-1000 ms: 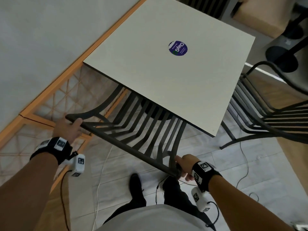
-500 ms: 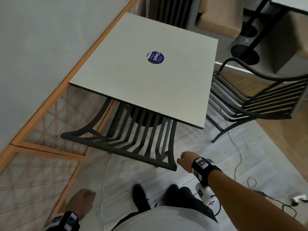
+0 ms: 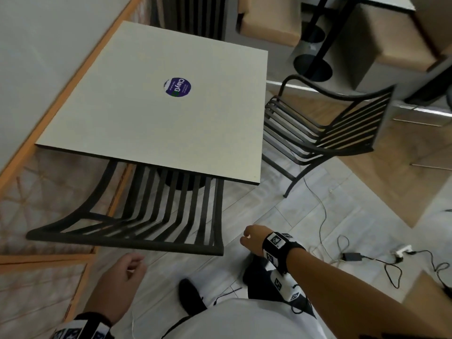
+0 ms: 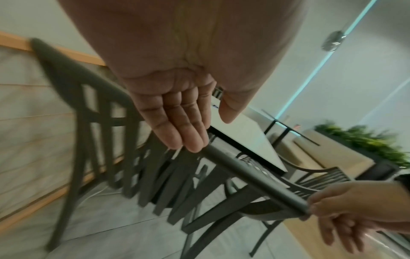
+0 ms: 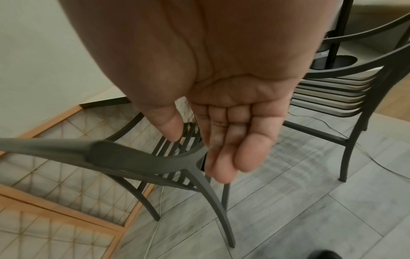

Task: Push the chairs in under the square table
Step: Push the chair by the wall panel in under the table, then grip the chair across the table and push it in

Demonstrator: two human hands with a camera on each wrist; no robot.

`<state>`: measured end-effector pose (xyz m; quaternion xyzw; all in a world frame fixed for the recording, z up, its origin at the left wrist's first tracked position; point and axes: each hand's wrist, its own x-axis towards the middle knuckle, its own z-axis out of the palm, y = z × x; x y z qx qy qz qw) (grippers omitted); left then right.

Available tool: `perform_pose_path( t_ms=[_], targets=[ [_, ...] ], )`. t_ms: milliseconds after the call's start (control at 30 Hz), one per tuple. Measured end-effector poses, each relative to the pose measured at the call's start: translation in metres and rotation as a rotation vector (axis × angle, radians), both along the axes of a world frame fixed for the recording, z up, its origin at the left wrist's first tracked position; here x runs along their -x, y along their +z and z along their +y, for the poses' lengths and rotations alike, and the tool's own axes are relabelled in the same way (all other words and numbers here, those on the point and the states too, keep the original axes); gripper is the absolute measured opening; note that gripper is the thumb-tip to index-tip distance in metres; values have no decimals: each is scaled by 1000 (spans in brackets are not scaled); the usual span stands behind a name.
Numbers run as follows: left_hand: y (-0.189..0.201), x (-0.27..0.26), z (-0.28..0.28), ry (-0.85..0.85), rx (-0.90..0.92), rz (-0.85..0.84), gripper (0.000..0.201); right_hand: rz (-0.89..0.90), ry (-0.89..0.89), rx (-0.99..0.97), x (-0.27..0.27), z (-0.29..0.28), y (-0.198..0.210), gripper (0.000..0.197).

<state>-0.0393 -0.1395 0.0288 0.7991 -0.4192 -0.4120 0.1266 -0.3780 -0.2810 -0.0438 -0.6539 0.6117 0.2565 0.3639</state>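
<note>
near chair (image 3: 156, 216): seat under square table (image 3: 151, 113) — back sticks out
side chair (image 3: 325, 126): beside table, not tucked
L hand (image 3: 117, 282): loose, empty
R hand (image 3: 254, 238): fingers relaxed — off chair

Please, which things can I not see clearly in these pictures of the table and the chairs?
- Near chair, head view: the square table hides its seat, so how far in it sits is unclear.
- Far chair, head view: cut off by the top edge.
- Left hand, head view: blurred; its fingers are clearer in the wrist view.
- Side chair, right wrist view: the right hand covers part of it.
</note>
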Motion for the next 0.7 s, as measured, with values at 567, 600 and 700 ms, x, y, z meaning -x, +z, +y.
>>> perform_pose_path(
  t_ms=[567,600,700],
  targets=[
    [-1,272,-177,-256,-189,1,14,-36,-150,-25,288,-142,-3,49],
    [-4,288,-189,-297,-199,-3,15,-27,-161,-24,310,-146,-2,50],
    [-8,331,-226,-419,-252,-29,19,5,-261,-41,376,-154,4,50]
  ],
)
